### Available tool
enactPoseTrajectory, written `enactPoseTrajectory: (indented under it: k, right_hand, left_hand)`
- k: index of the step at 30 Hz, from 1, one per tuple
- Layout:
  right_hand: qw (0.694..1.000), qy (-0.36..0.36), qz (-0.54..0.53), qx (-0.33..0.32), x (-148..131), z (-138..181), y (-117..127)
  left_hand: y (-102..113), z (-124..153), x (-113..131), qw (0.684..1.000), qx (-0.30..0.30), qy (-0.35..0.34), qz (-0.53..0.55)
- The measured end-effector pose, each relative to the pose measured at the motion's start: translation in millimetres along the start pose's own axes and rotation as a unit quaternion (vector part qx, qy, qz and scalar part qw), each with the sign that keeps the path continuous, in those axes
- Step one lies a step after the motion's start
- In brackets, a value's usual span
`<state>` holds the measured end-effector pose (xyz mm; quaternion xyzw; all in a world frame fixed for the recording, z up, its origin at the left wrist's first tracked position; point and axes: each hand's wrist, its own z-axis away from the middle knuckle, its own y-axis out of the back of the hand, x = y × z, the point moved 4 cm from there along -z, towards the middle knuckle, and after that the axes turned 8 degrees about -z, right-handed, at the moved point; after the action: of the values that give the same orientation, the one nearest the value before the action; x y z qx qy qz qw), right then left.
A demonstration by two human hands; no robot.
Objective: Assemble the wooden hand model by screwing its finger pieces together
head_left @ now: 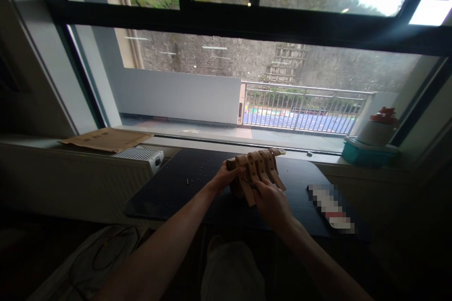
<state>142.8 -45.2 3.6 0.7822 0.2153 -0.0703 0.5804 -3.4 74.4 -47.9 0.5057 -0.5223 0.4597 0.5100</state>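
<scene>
A wooden model made of several jointed finger-like strips stands on a dark mat on the table. My left hand grips its left side, fingers closed against the wood. My right hand is at its front, fingers curled round one of the lower strips. A few tiny pale bits lie on the mat to the left of the model.
A blurred flat object lies on the mat at the right. A white radiator-like box and a brown envelope sit on the sill at left. A teal box with a white pot stands at right. The window is close behind.
</scene>
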Motion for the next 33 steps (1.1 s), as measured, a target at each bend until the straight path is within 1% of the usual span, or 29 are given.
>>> enactPoseTrajectory:
  k: [4,8,13,18,24,33]
  right_hand:
    - [1.0,0.0,-0.028,0.008,2.0,-0.2,-1.7]
    - [0.999,0.001,-0.033,0.013,2.1,0.1,-2.9]
    - [1.0,-0.004,-0.02,0.004,0.1,-0.5,-1.1]
    - [1.0,-0.001,-0.013,-0.004,-4.1,-1.6,3.7]
    - [1.0,0.004,0.012,-0.012,-9.3,-5.3,10.1]
    - [0.999,0.008,0.035,-0.015,-14.5,-6.9,11.0]
  left_hand:
    - [-0.3,2.2,-0.7,1.0,0.004,-0.003,0.008]
    - [-1.5,3.4,-1.8,1.0,0.001,0.0,0.004]
    - [-2.2,5.0,-0.6,1.0,0.012,-0.005,0.004]
    - [-2.6,9.4,2.3,1.0,0.017,0.005,-0.001]
    - [-4.9,10.5,2.1,1.0,0.006,-0.014,-0.005]
    - [-3.5,9.6,0.3,0.999,0.006,-0.036,0.015]
